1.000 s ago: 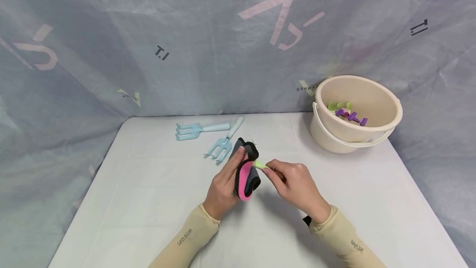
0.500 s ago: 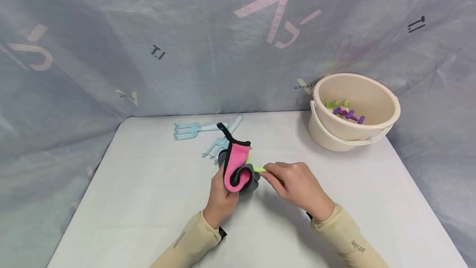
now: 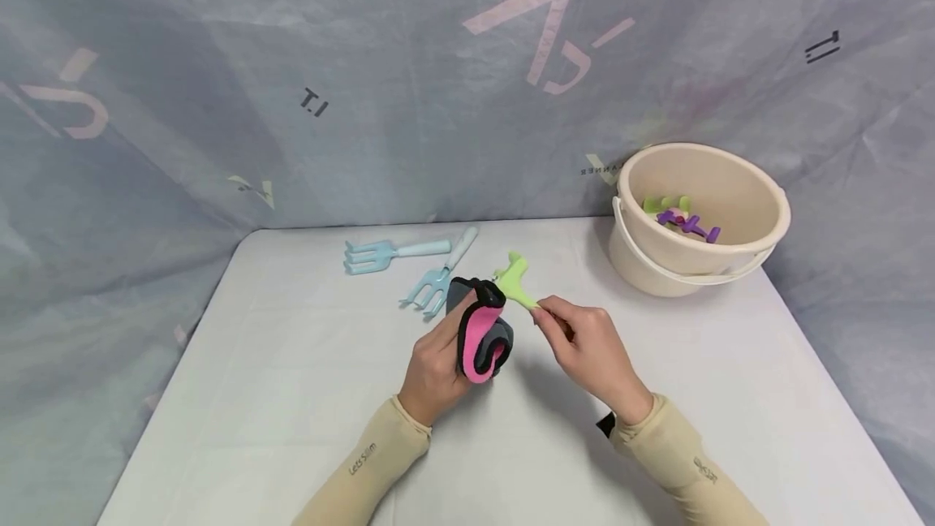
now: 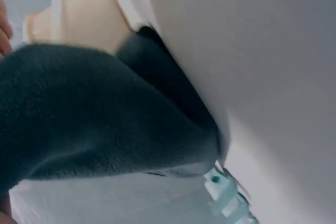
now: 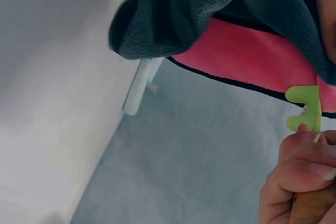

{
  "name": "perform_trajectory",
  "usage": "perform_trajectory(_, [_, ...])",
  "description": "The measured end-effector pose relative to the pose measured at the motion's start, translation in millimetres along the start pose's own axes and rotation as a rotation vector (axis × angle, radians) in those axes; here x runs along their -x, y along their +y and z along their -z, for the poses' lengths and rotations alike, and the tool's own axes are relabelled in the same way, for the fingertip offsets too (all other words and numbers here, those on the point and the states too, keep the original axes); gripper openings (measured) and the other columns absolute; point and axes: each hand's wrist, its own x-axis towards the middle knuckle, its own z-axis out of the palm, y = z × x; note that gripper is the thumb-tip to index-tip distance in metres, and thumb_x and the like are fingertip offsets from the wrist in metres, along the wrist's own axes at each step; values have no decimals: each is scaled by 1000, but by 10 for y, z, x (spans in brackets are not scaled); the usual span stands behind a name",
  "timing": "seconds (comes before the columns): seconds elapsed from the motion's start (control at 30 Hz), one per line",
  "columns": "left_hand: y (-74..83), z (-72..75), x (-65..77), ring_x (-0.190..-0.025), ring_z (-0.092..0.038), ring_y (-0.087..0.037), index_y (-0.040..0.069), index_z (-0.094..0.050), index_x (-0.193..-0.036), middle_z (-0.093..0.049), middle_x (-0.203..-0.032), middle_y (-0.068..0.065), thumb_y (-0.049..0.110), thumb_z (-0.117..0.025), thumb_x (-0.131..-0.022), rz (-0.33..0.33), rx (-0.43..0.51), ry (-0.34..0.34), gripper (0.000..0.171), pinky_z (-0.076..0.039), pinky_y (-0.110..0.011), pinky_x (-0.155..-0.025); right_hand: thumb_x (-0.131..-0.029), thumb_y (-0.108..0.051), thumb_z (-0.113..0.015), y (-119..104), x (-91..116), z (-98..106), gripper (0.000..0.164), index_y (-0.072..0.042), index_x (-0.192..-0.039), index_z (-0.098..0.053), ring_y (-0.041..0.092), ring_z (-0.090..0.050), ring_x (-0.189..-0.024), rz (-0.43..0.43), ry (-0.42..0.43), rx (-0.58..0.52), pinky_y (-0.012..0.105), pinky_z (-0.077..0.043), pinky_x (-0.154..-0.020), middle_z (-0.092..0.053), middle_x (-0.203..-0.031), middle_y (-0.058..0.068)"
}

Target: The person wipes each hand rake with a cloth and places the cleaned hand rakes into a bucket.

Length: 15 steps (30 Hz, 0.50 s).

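Note:
In the head view, my left hand (image 3: 434, 364) grips a folded cloth (image 3: 478, 338), dark grey on one side and pink on the other, with black edging. Its fingers are partly hidden by the cloth. To the right, my right hand (image 3: 595, 347) pinches the narrow end of a small light green rake (image 3: 514, 282), prongs pointing up and away. The right wrist view shows the green rake (image 5: 315, 106) in front of the pink side of the cloth (image 5: 247, 56); whether they touch I cannot tell. Grey cloth (image 4: 100, 108) fills much of the left wrist view.
Two pale blue hand forks, one lying sideways (image 3: 372, 256) and one slanted (image 3: 438, 282), lie beyond the left hand on the white table (image 3: 292, 396). A cream bucket (image 3: 650, 266) at the back right holds green and purple pieces. A grey sheet (image 3: 409, 104) hangs behind.
The cloth has swung up and folded back down in my left hand. My right hand has drawn the green rake slightly away from the cloth, so its pronged head now shows.

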Motion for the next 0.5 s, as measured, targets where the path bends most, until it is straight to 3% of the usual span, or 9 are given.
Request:
perform_trajectory(0.13, [-91, 12, 12, -122, -68, -35, -5, -64, -135, -65, -139, -21, 15, -73, -96, 59, 18, -8, 45, -51, -33, -107, -105, -10, -61, 20, 0, 16, 18, -16, -90, -69, -1, -36, -49, -70, 9, -102, 18, -32, -45, -43, -60, -11])
perform_trajectory(0.23, [-133, 32, 59, -117, -71, -32, -4, -68, -128, -71, -128, -18, 2, -75, -88, 190, 13, -5, 42, -53, -31, -105, -110, -11, -52, 1, -9, 73, 24, -13, -90, -66, 5, -39, -45, -140, 22, -269, 22, -35, -40, -45, -58, -4])
perform_trajectory(0.3, [-132, 48, 71, -112, -72, -28, -1, -70, -124, -74, -120, -16, -1, -74, -88, 334, 81, -10, 36, -53, -29, -104, -112, -14, -46, -21, -20, 111, 27, -8, -93, -65, 10, -42, -44, -186, 8, -390, 26, -39, -39, -46, -58, 2])
perform_trajectory(0.37, [-98, 73, 51, -108, -73, -25, -2, -71, -119, -75, -113, -17, 0, -72, -91, 504, 214, 10, 28, -55, -29, -101, -113, -15, -44, -40, -30, 132, 29, -4, -97, -66, 13, -47, -47, -214, -12, -456, 28, -46, -41, -48, -60, 6])
perform_trajectory(0.5, [1, 131, -47, -113, -67, -13, -4, -67, -124, -71, -121, -18, 7, -61, -101, 887, 542, 74, 26, -52, -26, -104, -110, -15, -52, -57, -27, 123, 18, -6, -111, -68, 12, -50, -46, -226, -18, -446, 29, -48, -41, -51, -64, 4])
